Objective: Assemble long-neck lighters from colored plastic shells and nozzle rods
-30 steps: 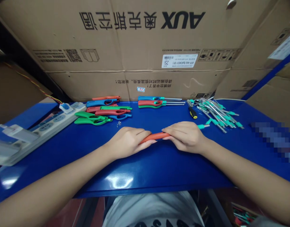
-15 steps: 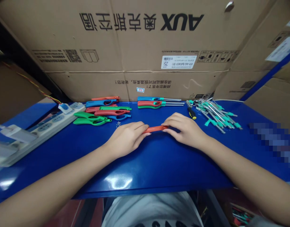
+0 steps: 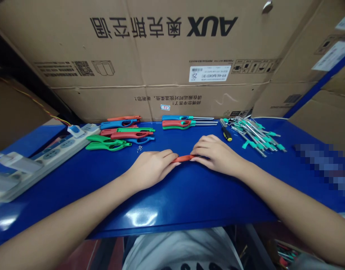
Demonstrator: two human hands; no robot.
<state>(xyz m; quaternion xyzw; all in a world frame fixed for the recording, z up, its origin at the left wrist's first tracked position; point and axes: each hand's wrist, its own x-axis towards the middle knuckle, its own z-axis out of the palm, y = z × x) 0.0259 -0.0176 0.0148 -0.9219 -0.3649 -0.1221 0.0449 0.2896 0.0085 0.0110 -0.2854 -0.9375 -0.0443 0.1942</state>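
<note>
Both hands grip an orange plastic lighter handle (image 3: 184, 158), held level just above the blue table. My left hand (image 3: 152, 168) is closed on its left end, thumb below and fingers above. The other end is pinched in my right hand (image 3: 214, 153). Only the middle of the handle shows; its ends are hidden by my fingers. Beyond my left hand lie several loose lighter handles in red, green, blue and orange, among them a green handle (image 3: 106, 144). Past my right hand are a screwdriver (image 3: 226, 134) with a black and yellow grip and a pile of metal lighter tubes (image 3: 256, 135) with teal parts.
Lighters with metal tubes fitted, one a red lighter (image 3: 176, 123), lie at the back middle. A white power strip (image 3: 48, 159) with plugs runs along the left. Small screws (image 3: 139, 149) lie near the handles. A large cardboard sheet (image 3: 118, 75) stands behind the blue table (image 3: 189, 202).
The orange handle has come slightly nearer to me and tilted a little, its right end higher. My hands are closer together, so less of it shows. The view has shifted slightly.
</note>
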